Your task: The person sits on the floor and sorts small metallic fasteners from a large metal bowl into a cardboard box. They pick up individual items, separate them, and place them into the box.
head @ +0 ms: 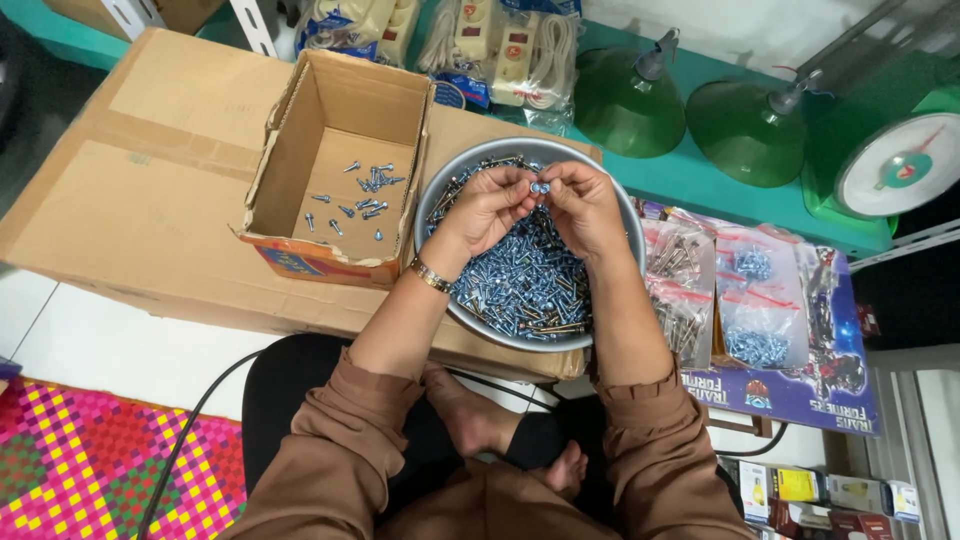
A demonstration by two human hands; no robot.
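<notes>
My left hand (487, 208) and my right hand (583, 205) meet over a round grey metal bowl (470, 160) heaped with silvery-blue screws (525, 280). Together the fingertips pinch a small screw (540, 187) between them, just above the pile. A gold bracelet sits on my left wrist. To the left of the bowl stands a small open cardboard box (340, 160) with several loose screws (365, 190) scattered on its bottom.
Bowl and small box rest on a big flat cardboard carton (150, 170). Clear bags of screws (745, 295) lie on a printed box at right. Green lamp shades (745, 125), a dial scale (900, 165) and packaged power strips (500, 45) line the back. A black cable (190, 430) crosses the floor.
</notes>
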